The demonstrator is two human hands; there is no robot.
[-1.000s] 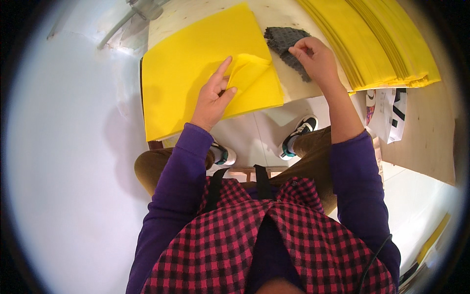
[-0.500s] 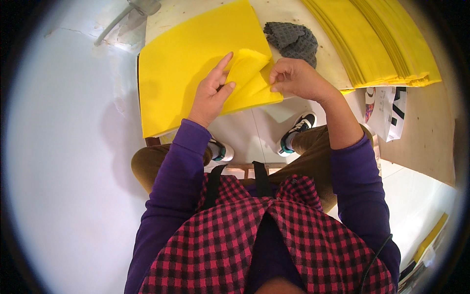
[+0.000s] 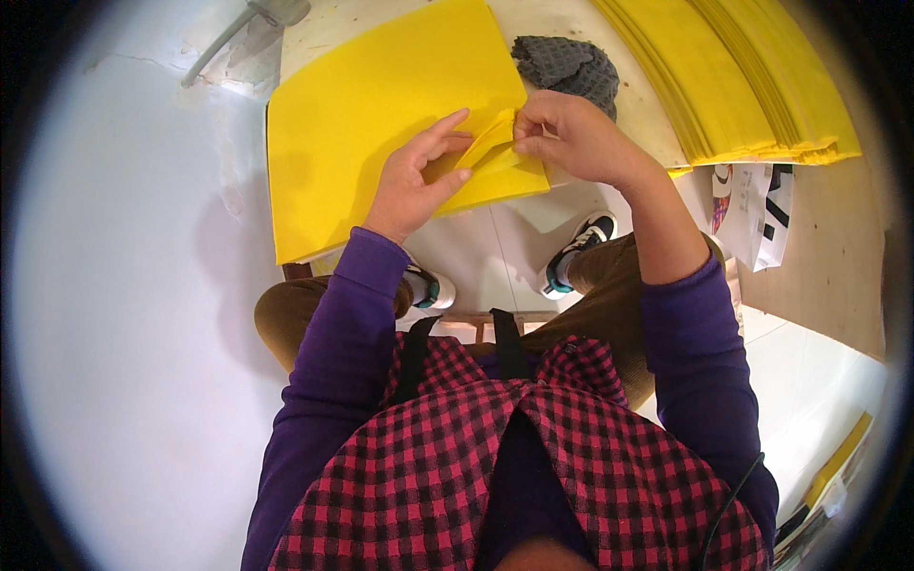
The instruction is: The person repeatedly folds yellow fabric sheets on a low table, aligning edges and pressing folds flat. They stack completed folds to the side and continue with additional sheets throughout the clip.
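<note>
A yellow sheet (image 3: pixel 381 105), which looks like soft cloth or felt, lies on top of a stack at the near left of the table. Its near right corner is lifted into a raised fold (image 3: pixel 490 143). My right hand (image 3: pixel 571 138) pinches the edge of that fold between thumb and fingertips. Beside the fold is my left hand (image 3: pixel 414 186), thumb and fingers apart, with the fingertips and thumb close to the fold's left side. Whether they touch it I cannot tell.
A crumpled dark grey waffle-textured cloth (image 3: pixel 569 71) sits just beyond my right hand. Several layered yellow sheets (image 3: pixel 724 76) are piled at the far right of the table. Below them hangs a white printed bag (image 3: pixel 762 219). A white wall (image 3: pixel 124 314) borders the left side.
My right hand has moved slightly up and left with the sheet's edge, so the lifted corner has folded narrower. The left hand's fingers have come a little nearer to the fold.
</note>
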